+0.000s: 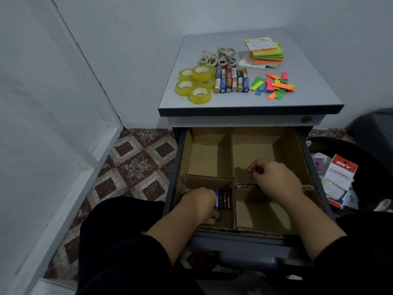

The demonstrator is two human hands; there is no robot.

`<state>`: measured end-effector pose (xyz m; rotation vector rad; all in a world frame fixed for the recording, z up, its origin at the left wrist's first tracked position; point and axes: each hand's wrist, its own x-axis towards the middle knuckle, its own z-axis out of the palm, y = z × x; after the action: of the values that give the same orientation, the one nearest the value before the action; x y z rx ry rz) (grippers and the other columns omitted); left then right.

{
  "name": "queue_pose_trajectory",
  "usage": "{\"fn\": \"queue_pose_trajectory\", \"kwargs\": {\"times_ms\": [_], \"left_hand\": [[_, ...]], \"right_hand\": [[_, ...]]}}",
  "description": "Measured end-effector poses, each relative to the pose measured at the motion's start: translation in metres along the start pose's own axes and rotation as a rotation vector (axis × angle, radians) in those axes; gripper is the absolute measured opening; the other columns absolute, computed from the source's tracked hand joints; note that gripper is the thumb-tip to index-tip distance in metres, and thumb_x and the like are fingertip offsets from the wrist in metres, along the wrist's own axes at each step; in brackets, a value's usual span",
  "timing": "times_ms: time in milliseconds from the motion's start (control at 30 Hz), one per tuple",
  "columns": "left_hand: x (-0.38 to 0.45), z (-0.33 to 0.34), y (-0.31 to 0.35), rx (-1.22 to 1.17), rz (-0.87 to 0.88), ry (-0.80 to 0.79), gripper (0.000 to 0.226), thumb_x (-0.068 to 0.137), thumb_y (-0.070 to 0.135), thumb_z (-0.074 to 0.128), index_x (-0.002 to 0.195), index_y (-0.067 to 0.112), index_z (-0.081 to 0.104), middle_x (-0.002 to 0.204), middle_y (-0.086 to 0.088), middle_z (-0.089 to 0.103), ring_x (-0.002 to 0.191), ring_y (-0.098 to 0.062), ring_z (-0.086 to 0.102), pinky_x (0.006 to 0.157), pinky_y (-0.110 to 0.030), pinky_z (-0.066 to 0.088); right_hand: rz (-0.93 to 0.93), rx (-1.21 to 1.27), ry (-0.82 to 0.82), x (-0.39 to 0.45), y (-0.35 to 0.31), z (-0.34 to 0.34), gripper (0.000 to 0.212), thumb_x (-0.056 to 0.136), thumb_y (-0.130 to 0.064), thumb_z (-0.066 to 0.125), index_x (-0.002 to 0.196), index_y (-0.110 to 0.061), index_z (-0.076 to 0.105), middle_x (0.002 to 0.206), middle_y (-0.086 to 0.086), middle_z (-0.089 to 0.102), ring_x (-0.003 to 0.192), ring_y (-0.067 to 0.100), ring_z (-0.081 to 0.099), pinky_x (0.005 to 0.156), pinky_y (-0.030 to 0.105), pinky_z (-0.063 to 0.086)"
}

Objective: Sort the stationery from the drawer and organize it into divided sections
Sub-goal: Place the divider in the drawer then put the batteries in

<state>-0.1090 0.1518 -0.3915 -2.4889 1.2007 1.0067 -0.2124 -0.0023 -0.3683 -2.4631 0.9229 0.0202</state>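
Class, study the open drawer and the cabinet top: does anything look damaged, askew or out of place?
Yes. The cardboard divider shows a dark torn gap in the crosswise wall, just under the right hand. On the cabinet top, the coloured paper flags lie scattered, unlike the lined-up batteries.
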Motion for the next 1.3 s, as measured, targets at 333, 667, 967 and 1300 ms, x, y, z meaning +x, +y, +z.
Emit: {"fn": "queue_pose_trajectory", "kwargs": {"times_ms": [333, 667, 967, 1300], "left_hand": [[-0.019, -0.002, -0.011, -0.235, 0.021, 0.145, 0.030, 0.088, 0.024, 0.067, 0.109, 0.004, 0.059, 0.114, -0.012, 0.061, 0.104, -0.025, 0.058, 0.083, -0.029, 0.045], [-0.053, -0.091, 0.005, -0.775, 0.228, 0.651, 0.007, 0.094, 0.024, 0.056, 0.091, 0.027, 0.062, 0.083, 0.006, 0.065, 0.071, -0.005, 0.061, 0.061, -0.022, 0.050], [0.007, -0.165, 0.039, -0.294, 0.110, 1.081, 0.040, 0.102, 0.025, 0.033, 0.140, 0.026, 0.044, 0.120, -0.008, 0.058, 0.104, -0.027, 0.056, 0.073, -0.039, 0.049], [0.010, -0.166, 0.044, -0.211, 0.120, 1.164, 0.029, 0.101, 0.026, 0.036, 0.120, 0.015, 0.056, 0.107, -0.006, 0.059, 0.091, -0.023, 0.057, 0.062, -0.031, 0.040]], "right_hand": [[-0.018, 0.075, 0.073, -0.005, -0.002, 0.000, 0.019, 0.096, -0.025, 0.050, 0.108, -0.037, 0.060, 0.090, -0.013, 0.059, 0.073, 0.003, 0.057, 0.062, 0.026, 0.052], [-0.306, 0.074, 0.656, 0.016, -0.028, -0.039, 0.025, 0.090, -0.018, 0.058, 0.114, -0.016, 0.066, 0.106, 0.001, 0.063, 0.102, 0.016, 0.053, 0.083, 0.026, 0.039], [-0.282, -0.271, 0.646, 0.082, -0.065, -0.085, 0.040, 0.099, -0.027, 0.043, 0.137, -0.022, 0.049, 0.117, 0.012, 0.053, 0.110, 0.031, 0.044, 0.082, 0.039, 0.037], [-0.420, -0.211, 0.850, 0.076, -0.053, -0.072, 0.018, 0.087, -0.023, 0.066, 0.101, -0.012, 0.072, 0.089, 0.010, 0.066, 0.086, 0.031, 0.057, 0.067, 0.035, 0.038]]}}
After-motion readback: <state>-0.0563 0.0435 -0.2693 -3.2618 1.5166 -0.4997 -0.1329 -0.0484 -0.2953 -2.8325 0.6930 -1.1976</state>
